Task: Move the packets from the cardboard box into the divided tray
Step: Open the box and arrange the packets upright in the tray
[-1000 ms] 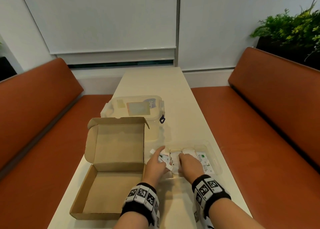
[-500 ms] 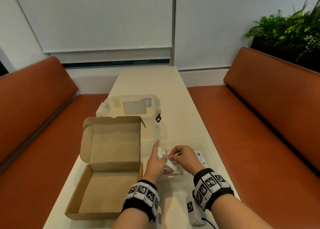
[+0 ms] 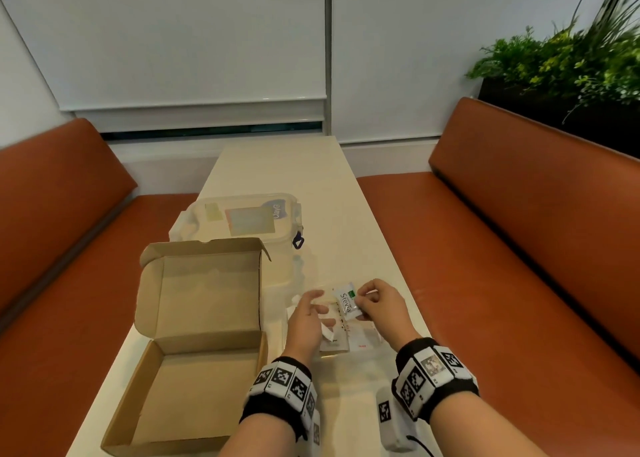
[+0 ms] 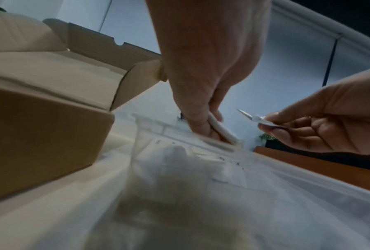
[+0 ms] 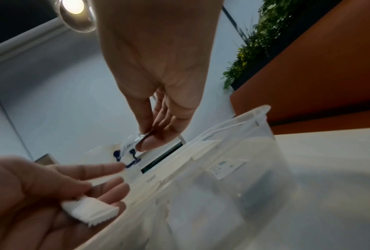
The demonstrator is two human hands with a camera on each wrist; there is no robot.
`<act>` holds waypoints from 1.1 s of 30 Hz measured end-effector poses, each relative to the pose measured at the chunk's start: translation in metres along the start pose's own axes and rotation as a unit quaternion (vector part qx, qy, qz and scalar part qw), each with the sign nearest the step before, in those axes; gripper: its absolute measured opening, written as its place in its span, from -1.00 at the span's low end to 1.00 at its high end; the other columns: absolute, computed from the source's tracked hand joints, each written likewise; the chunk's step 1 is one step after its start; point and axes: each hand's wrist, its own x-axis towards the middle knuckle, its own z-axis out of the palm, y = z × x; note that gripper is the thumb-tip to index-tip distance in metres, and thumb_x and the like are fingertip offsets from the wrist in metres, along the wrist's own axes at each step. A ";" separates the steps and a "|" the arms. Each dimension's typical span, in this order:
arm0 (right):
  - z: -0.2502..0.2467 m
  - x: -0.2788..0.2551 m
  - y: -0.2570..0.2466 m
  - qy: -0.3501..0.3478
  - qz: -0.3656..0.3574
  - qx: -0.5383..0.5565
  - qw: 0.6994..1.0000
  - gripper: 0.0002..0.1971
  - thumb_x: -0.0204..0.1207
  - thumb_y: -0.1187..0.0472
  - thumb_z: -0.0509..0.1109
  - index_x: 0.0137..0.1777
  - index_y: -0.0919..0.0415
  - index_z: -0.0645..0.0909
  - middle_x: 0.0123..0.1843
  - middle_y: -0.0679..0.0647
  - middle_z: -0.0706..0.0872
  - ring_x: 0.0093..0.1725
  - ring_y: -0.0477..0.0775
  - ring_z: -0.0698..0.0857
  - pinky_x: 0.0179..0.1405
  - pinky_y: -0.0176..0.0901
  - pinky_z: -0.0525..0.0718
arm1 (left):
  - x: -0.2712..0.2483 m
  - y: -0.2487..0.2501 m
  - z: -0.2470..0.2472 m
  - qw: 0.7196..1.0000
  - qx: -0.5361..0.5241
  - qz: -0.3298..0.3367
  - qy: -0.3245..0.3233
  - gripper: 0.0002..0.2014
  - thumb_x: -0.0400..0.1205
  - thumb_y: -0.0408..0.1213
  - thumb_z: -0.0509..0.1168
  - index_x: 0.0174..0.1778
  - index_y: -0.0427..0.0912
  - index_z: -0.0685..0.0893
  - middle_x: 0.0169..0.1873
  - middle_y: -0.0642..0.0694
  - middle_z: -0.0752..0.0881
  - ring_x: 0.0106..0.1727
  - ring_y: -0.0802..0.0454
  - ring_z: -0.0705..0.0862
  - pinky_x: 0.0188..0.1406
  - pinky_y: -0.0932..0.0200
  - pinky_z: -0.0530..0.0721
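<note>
A white packet printed "Stevia" (image 3: 347, 303) is pinched by the right hand (image 3: 380, 307) and held just above the clear divided tray (image 3: 367, 347). More white packets (image 3: 334, 340) lie inside the tray. The left hand (image 3: 306, 319), over the tray's left part, grips a small white packet (image 5: 89, 210) against its palm, its other fingers loosely extended. The cardboard box (image 3: 194, 349) sits open just left of the tray on the worktop (image 3: 287, 169), with a lidded plastic container (image 3: 242, 219) behind it.

Both hands hover side by side, left hand (image 3: 306, 318) and right hand (image 3: 379, 306) pinching.
</note>
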 end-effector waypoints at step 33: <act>-0.022 0.025 0.026 -0.047 -0.055 -0.586 0.807 -0.75 0.56 0.34 0.23 0.21 0.15 0.54 0.17 0.08 0.67 0.21 0.14 0.58 0.08 -0.13 0.61 | 0.006 -0.005 -0.001 0.993 0.094 0.061 -0.045 -0.24 0.63 -0.45 0.27 0.64 0.15 0.09 0.26 -0.05 0.57 0.16 -0.07 0.70 0.25 -0.05 0.65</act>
